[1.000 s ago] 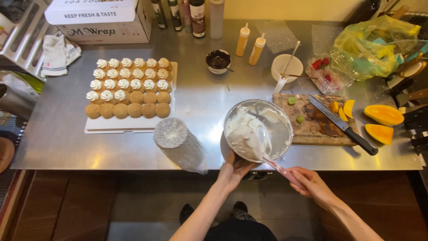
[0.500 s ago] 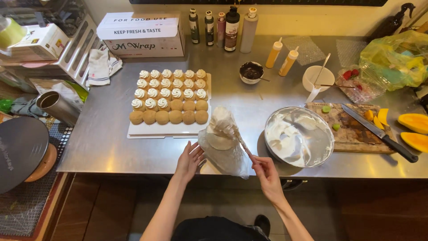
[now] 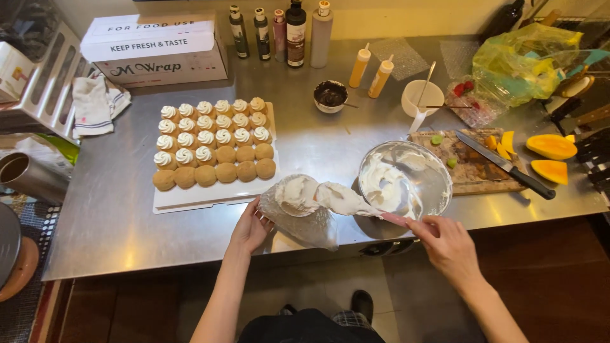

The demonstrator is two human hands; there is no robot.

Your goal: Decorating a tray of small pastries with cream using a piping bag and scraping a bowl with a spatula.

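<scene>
My left hand [image 3: 251,228] grips the side of a clear piping bag [image 3: 298,213] that stands open at the steel counter's front edge, with white cream in its mouth. My right hand [image 3: 448,244] holds a pink-handled spatula [image 3: 356,204] loaded with cream, its blade lying across the bag's opening. Just to the right stands a metal mixing bowl [image 3: 438,166] smeared with cream. Behind the bag, a white tray [image 3: 190,198] carries rows of round brown pastries [image 3: 216,143], the back rows topped with cream swirls and the front row bare.
A cutting board [image 3: 473,174] with a black-handled knife [image 3: 505,165] and cut orange fruit [image 3: 553,146] lies at right. Sauce bottles [image 3: 295,25], squeeze bottles [image 3: 370,67], a dark sauce bowl [image 3: 330,96], a white cup [image 3: 419,98], a cardboard box [image 3: 155,47] and a cloth [image 3: 95,105] line the back.
The spatula left the bowl with a scoop of cream and now rests over the bag. My left hand moved from the bowl to the bag. The view shifted left.
</scene>
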